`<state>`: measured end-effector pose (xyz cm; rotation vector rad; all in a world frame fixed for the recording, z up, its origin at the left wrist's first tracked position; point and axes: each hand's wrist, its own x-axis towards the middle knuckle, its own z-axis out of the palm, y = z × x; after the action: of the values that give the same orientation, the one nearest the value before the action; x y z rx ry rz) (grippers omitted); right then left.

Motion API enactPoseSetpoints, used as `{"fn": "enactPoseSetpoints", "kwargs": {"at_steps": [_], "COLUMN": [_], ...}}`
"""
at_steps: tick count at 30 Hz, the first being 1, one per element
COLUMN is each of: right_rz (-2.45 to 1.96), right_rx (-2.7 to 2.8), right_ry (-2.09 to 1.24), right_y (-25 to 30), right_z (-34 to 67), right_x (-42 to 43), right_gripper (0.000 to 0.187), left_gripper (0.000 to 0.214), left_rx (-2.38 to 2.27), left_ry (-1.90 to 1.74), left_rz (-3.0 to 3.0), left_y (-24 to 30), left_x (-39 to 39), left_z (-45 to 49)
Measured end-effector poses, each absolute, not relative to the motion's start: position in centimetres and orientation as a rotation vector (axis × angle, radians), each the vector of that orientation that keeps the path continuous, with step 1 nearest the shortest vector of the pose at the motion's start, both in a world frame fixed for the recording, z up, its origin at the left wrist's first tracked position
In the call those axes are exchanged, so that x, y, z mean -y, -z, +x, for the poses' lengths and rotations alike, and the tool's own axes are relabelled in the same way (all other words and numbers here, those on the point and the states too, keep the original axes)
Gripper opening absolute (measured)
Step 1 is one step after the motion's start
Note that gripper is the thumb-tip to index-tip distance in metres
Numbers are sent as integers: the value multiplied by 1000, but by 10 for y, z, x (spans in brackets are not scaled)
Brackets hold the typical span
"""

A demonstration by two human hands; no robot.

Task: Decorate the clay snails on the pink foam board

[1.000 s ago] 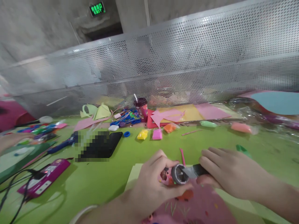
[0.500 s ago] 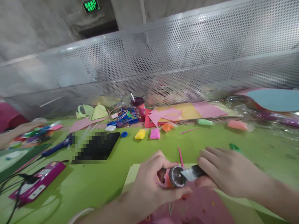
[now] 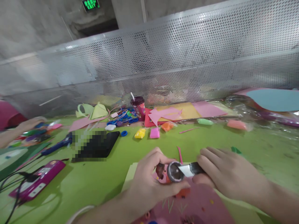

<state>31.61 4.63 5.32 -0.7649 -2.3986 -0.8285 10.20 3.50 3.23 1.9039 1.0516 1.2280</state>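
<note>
My left hand (image 3: 151, 175) is curled around a small round cup-like piece (image 3: 175, 172) with a grey rim and a dark hollow, held between thumb and fingers. In my right hand (image 3: 230, 172) is a utility knife (image 3: 187, 170), gripped by its dark handle. Its blade tip reaches over the rim into the hollow. Whether the tip touches the inside I cannot tell. Beneath both hands lies a pink sheet (image 3: 198, 202) with small coloured decorations, on top of pale yellow paper (image 3: 130, 172). A pink strip (image 3: 179, 154) is just beyond the round piece.
A black tablet-like slab (image 3: 113, 141), a magenta power strip (image 3: 38, 180) with cables and a blue glue gun (image 3: 57, 147) lie left. Clay packets, including a yellow one (image 3: 140, 133), and a purple cup (image 3: 138, 108) stand beyond. Another person's arm (image 3: 16, 132) is at far left.
My left hand and the round piece have shifted slightly up and left, and its hollow faces me more. The knife blade has risen and lies more level.
</note>
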Motion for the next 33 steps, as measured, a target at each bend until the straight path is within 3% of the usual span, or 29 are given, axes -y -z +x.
{"fn": "enactPoseSetpoints", "kwargs": {"at_steps": [5,16,33], "right_rz": [-842,-749,-789], "right_rx": [2292,2473,2560], "right_ry": [971,780,884], "right_y": [-55,-52,-56], "right_z": [323,323,328], "right_x": [-51,-49,-50], "right_gripper": [43,43,38], "left_gripper": [33,29,22], "left_rx": [-989,-1018,-1100], "left_ry": [-1257,-1225,-1256], "left_rz": [1993,1973,2356], "left_y": [-34,-28,-32], "left_x": [-33,-38,-39], "left_z": [103,96,95]}}
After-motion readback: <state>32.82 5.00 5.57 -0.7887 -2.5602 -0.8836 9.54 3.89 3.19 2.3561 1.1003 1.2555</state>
